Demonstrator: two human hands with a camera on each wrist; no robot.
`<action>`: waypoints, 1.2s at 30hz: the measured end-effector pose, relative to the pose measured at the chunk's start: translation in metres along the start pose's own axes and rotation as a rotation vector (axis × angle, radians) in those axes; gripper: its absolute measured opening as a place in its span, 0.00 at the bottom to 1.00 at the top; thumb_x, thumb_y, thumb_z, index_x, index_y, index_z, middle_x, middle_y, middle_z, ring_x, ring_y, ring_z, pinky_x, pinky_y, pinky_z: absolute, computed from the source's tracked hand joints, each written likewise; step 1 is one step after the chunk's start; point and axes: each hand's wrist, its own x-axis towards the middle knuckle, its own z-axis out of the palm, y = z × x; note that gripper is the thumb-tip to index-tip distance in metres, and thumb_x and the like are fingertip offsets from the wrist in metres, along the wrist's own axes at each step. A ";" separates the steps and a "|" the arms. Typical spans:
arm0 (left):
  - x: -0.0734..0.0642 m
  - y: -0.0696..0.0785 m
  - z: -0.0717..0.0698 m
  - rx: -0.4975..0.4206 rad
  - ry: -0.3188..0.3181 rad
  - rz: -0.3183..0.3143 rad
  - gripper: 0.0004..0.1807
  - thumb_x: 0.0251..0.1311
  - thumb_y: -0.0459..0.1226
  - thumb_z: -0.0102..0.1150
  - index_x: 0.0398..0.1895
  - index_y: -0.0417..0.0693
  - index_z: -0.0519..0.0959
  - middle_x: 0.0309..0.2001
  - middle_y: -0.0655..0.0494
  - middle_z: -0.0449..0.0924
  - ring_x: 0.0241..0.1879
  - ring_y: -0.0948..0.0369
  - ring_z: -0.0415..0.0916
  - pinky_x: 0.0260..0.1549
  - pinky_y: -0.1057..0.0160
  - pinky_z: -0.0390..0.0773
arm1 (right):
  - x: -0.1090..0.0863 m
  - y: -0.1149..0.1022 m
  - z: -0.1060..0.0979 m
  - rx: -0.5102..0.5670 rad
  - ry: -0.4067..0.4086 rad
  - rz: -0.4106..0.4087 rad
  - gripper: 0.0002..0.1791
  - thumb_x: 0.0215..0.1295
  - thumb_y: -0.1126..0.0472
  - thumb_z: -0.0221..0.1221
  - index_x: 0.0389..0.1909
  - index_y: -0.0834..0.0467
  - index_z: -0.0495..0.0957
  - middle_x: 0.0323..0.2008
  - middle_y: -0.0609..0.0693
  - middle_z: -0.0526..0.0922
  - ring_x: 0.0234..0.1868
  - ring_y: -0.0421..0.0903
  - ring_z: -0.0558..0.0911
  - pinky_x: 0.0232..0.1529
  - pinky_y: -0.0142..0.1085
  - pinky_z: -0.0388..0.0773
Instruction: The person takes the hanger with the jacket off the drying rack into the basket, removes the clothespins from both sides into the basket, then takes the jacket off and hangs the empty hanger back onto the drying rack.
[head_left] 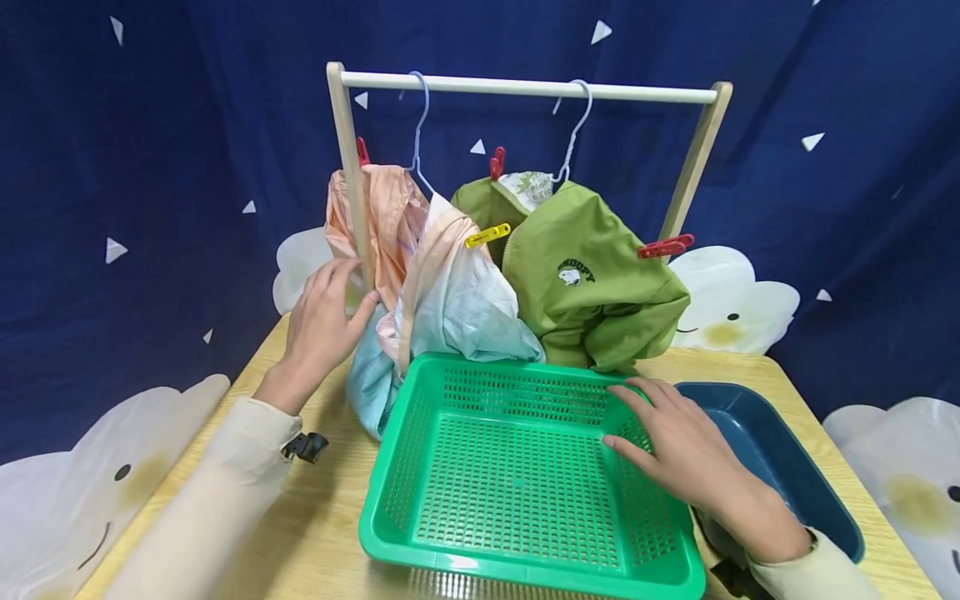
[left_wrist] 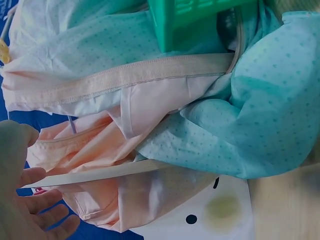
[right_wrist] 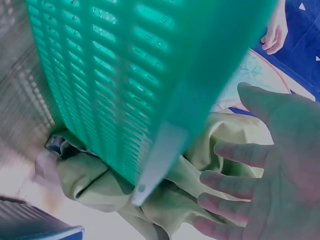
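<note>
Evidently, the relaxed left hand [head_left: 322, 317] grips nothing beside the pastel jacket [head_left: 465, 292], nor does the loose-fingered right hand [head_left: 682, 446] over the green basket [head_left: 525, 572], while beyond it the green jacket [head_left: 600, 242] has its hanger [head_left: 573, 142] hooked over the bar [head_left: 495, 85], presumably for support.

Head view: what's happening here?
A person's left hand is open by the left post of the rack; the right hand is open over the right side of the green basket. Neither holds anything. Behind the basket, a peach-and-blue jacket and a green jacket hang on the rack, clothespins on both.
</note>
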 end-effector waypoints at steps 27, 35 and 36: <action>0.046 -0.002 -0.012 -0.018 0.010 -0.088 0.28 0.69 0.44 0.57 0.70 0.46 0.69 0.63 0.37 0.74 0.58 0.38 0.73 0.50 0.36 0.74 | 0.033 -0.010 -0.029 -0.001 0.003 -0.110 0.36 0.67 0.41 0.63 0.69 0.57 0.71 0.64 0.60 0.76 0.65 0.61 0.75 0.60 0.60 0.73; 0.065 -0.002 -0.012 -0.086 -0.002 -0.152 0.28 0.71 0.44 0.55 0.68 0.43 0.64 0.59 0.40 0.77 0.54 0.43 0.77 0.48 0.41 0.76 | 0.047 -0.015 -0.035 0.005 -0.001 -0.130 0.37 0.66 0.42 0.64 0.69 0.59 0.71 0.64 0.61 0.76 0.66 0.62 0.74 0.62 0.60 0.73; 0.067 -0.002 -0.012 -0.098 -0.011 -0.160 0.28 0.71 0.44 0.55 0.69 0.44 0.63 0.59 0.40 0.78 0.53 0.43 0.77 0.48 0.41 0.76 | 0.048 -0.016 -0.036 0.005 -0.001 -0.132 0.37 0.66 0.42 0.64 0.69 0.59 0.71 0.64 0.61 0.77 0.66 0.62 0.74 0.61 0.59 0.73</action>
